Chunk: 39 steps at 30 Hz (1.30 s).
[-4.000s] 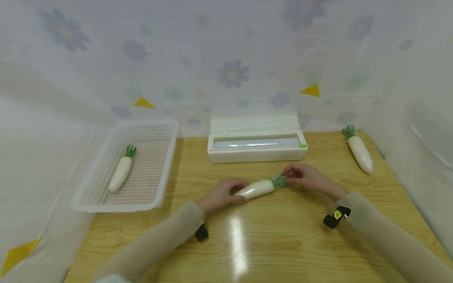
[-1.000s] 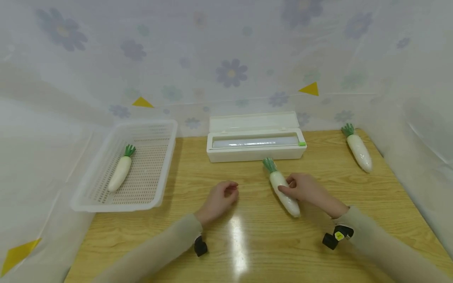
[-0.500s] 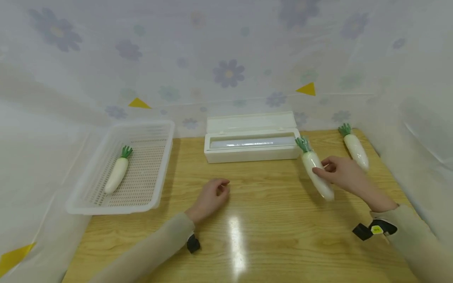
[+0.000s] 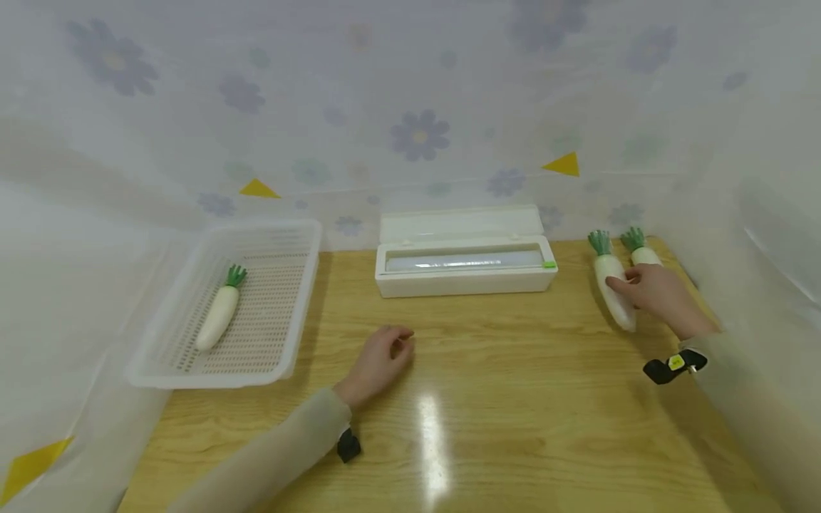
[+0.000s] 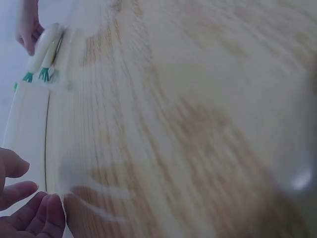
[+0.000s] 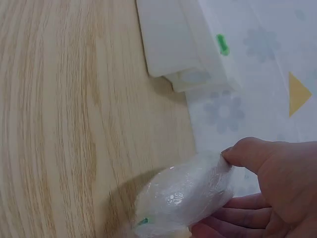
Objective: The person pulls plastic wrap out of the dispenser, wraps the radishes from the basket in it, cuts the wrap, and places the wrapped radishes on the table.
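Observation:
My right hand (image 4: 661, 296) pinches a white radish (image 4: 612, 288) with green leaves, between thumb and fingers, at the table's right rear. Clear film wraps this radish, wrinkled and shiny in the right wrist view (image 6: 183, 193). Close on its right lies another radish (image 4: 643, 251), partly hidden behind the hand. My left hand (image 4: 378, 363) rests at the table's middle with loosely curled fingers and holds nothing. A third radish (image 4: 219, 313) lies in the white perforated basket (image 4: 301, 313) on the left.
A long white box (image 4: 465, 283) with its lid up stands at the table's back, a roll of clear film (image 4: 465, 261) inside. Flowered white sheeting (image 4: 420, 85) hangs behind and beside the wooden table (image 4: 513, 413).
My right hand has carried the wrapped radish from the table's middle to the right rear, beside the other one. The left hand let go of it and drew slightly left.

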Available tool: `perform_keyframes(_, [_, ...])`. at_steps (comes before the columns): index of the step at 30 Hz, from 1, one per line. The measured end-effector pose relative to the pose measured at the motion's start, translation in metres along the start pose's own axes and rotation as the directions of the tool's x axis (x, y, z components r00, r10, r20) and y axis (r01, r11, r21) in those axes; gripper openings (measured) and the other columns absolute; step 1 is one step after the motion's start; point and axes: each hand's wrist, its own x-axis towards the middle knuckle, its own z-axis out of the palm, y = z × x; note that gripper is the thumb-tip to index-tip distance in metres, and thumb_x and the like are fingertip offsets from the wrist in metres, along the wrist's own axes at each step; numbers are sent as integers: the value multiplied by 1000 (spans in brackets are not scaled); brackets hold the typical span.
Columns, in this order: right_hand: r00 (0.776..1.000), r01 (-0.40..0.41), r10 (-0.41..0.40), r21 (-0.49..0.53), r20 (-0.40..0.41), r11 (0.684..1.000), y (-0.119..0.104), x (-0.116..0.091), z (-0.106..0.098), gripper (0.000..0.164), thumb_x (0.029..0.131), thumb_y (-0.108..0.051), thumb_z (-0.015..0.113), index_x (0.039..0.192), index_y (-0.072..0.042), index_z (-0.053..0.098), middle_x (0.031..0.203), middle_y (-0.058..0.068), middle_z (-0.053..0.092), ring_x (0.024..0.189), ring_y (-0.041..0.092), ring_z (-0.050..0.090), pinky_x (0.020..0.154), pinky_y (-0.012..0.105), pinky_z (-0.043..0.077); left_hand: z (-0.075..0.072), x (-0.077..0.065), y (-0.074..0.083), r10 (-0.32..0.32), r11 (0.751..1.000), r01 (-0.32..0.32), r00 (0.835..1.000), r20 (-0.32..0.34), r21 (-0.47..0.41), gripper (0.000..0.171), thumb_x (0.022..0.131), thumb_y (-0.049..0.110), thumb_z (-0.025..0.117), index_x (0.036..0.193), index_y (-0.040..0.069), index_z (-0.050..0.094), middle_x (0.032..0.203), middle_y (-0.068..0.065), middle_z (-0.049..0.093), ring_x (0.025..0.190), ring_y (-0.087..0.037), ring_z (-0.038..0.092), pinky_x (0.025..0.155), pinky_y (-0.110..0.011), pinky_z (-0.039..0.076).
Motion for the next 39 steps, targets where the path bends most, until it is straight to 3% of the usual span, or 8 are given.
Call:
perform_keyframes(3, [999, 1, -2, -22, -36, 1000, 10, 10, 3, 64, 108, -44, 53, 111, 19, 57, 86, 35, 62, 67, 32, 63, 62, 45, 52, -1, -1, -2, -15, 1000, 15, 1000, -6, -3, 27, 101, 12, 64, 125, -1, 68, 120, -14, 68, 105, -25, 66, 92, -42, 57])
perform_keyframes(6, [998, 12, -15, -45, -63, 999, 16, 19, 6, 48, 107, -40, 55, 82, 1, 52, 60, 7, 44, 56, 21, 44, 55, 37, 36, -1, -2, -3, -19, 1000, 19, 1000, -8, 1, 27, 102, 12, 64, 125, 0, 68, 120, -15, 68, 105, -25, 66, 92, -42, 57])
perform_keyframes(8, [997, 20, -24, -56, -71, 998, 19, 24, 7, 46, 107, -38, 56, 78, -4, 48, 60, 1, 39, 55, 19, 39, 55, 35, 32, -1, -2, -3, -19, 1000, 20, 1000, -8, 9, 27, 102, 13, 64, 126, 0, 68, 121, -14, 68, 105, -25, 66, 92, -42, 57])
perform_keyframes(13, [996, 43, -47, -55, -82, 998, 25, 33, 7, 46, 107, -37, 55, 78, -2, 52, 61, 5, 46, 54, 21, 43, 54, 36, 33, -2, -2, -2, -26, 1000, 26, 1000, -4, 12, 28, 102, 13, 63, 126, 0, 68, 121, -14, 67, 105, -24, 65, 92, -42, 56])
perform_keyframes(17, [994, 54, -58, -50, -88, 997, 28, 40, 6, 49, 107, -36, 57, 68, -9, 47, 55, 2, 41, 49, 19, 40, 51, 35, 32, -2, -2, -2, -34, 999, 34, 999, 6, 14, 29, 102, 14, 63, 128, 1, 68, 122, -14, 67, 106, -24, 65, 93, -42, 56])
perform_keyframes(21, [995, 41, -46, -67, -83, 997, 30, 44, 7, 48, 107, -36, 57, 68, -10, 48, 54, 1, 41, 49, 19, 40, 51, 35, 32, -1, -3, -3, -37, 999, 37, 999, 12, 9, 28, 103, 15, 63, 128, 2, 67, 123, -13, 67, 106, -23, 65, 92, -40, 57])
perform_keyframes(28, [995, 47, -56, -109, -84, 993, 28, 44, 8, 49, 108, -35, 55, 72, -3, 55, 56, 6, 49, 50, 21, 46, 51, 35, 34, -1, -2, -3, -34, 999, 34, 999, 0, 6, 28, 103, 14, 63, 127, 1, 67, 123, -14, 67, 106, -24, 64, 92, -42, 56])
perform_keyframes(39, [993, 58, -71, -132, -91, 990, 24, 42, 8, 51, 108, -33, 54, 63, -10, 46, 53, 2, 44, 47, 18, 43, 48, 33, 34, 0, 2, 1, -28, 999, 28, 1000, 0, 27, 29, 104, 17, 61, 128, 2, 68, 124, -13, 67, 108, -24, 64, 95, -44, 55])
